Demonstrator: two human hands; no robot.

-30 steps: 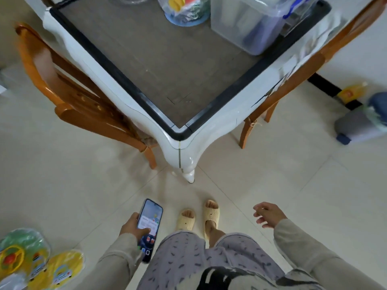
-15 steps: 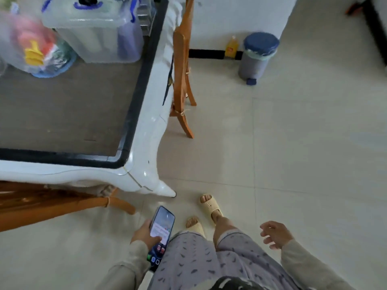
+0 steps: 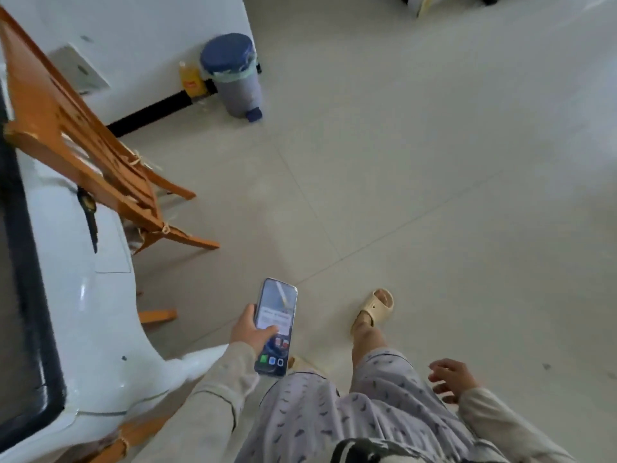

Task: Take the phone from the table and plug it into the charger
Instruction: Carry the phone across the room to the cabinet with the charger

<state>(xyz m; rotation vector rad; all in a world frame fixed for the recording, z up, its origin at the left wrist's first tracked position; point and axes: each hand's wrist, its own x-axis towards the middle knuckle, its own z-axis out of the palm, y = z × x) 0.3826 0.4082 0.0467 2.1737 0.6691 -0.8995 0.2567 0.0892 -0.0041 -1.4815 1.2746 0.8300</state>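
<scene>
Two hands show below you. Your left hand (image 3: 248, 332) is wrapped around the phone (image 3: 275, 326), thumb lying across its lit screen, holding it face up above the floor (image 3: 417, 182) just in front of your patterned trousers (image 3: 337, 416). Your right hand (image 3: 450, 379) hangs empty, fingers loosely spread, well apart from the phone. One foot in a cream slipper (image 3: 374, 309) is set forward on the tiles. The white worktop (image 3: 100, 315) with its black edge sits just left of your sleeve, a wooden chair (image 3: 83, 152) beside it. Far ahead, a grey bin (image 3: 238, 85) stands against the wall with a yellow bottle (image 3: 190, 80) beside it.
</scene>
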